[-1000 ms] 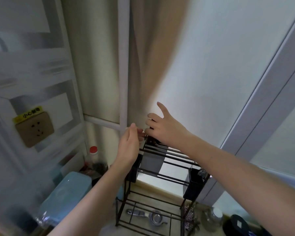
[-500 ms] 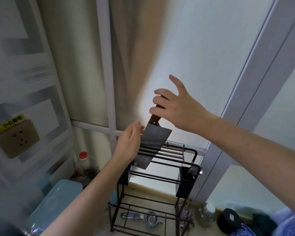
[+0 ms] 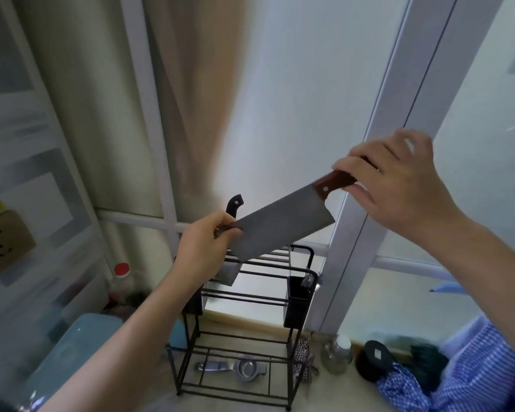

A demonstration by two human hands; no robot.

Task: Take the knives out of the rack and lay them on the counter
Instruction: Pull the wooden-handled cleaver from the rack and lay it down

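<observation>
My right hand (image 3: 399,185) grips the brown wooden handle of a cleaver (image 3: 280,228), held in the air above the black wire rack (image 3: 301,251) with its blade tilted down to the left. My left hand (image 3: 205,248) is closed around a black-handled knife (image 3: 235,205). That knife's handle end sticks up above my fingers, and its blade (image 3: 227,274) hangs below my hand at the rack's top bars. The beige counter (image 3: 238,330) lies under the rack.
On the rack's right side hangs a black utensil holder (image 3: 298,301). A metal squeezer (image 3: 241,368) lies under the rack. A glass jar (image 3: 338,356), a black object (image 3: 375,361) and blue striped cloth (image 3: 473,379) sit right; a red-capped bottle (image 3: 121,270) and light blue container (image 3: 72,352) left.
My right hand has pulled the cleaver up out of the rack and swung it up to the right. My left hand has closed on the black-handled knife and raised it.
</observation>
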